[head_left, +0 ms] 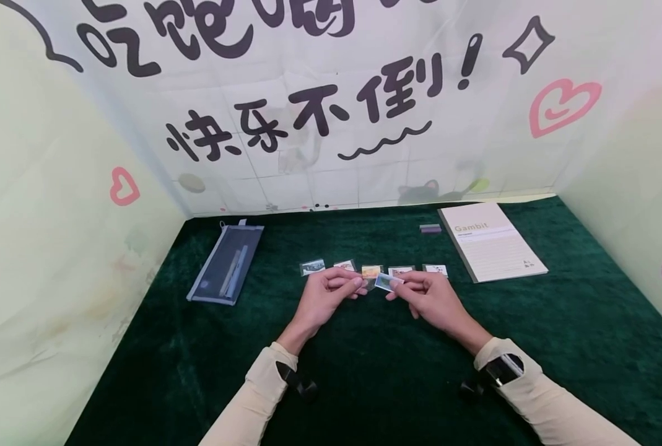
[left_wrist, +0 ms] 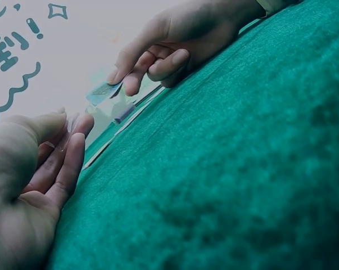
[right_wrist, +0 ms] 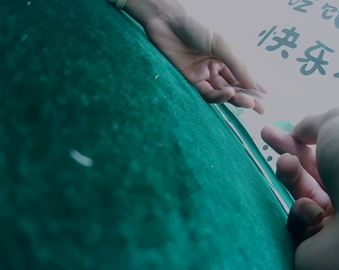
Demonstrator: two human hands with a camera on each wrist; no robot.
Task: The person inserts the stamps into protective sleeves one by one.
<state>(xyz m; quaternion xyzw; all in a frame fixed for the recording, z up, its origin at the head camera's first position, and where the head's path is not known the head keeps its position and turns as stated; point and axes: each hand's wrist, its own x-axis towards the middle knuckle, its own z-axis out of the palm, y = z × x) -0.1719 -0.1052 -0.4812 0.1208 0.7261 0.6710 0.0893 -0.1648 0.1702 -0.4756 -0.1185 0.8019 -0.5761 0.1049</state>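
Note:
Between its thumb and fingers, my right hand (head_left: 433, 300) pinches a small stamp (head_left: 385, 282) with a blue-green picture and a pale border. My left hand (head_left: 322, 297), just to the left, holds a small clear plastic sleeve (left_wrist: 72, 124) by thumb and fingertips. The stamp and the sleeve are close together but apart, raised above the cloth. Behind the hands lie several small picture stamps in clear sleeves in a row, among them a bluish one (head_left: 312, 267) at the left end and a whitish one (head_left: 435, 270) at the right end. Fingers partly cover the middle ones.
A dark green cloth (head_left: 364, 390) covers the table. To the left lies a mesh zip pouch (head_left: 219, 266) with pen-like items inside. At the right is a pad of paper (head_left: 495, 241) marked "Gambit", and beside it a small purple block (head_left: 430, 228). A printed white curtain (head_left: 308, 179) hangs behind.

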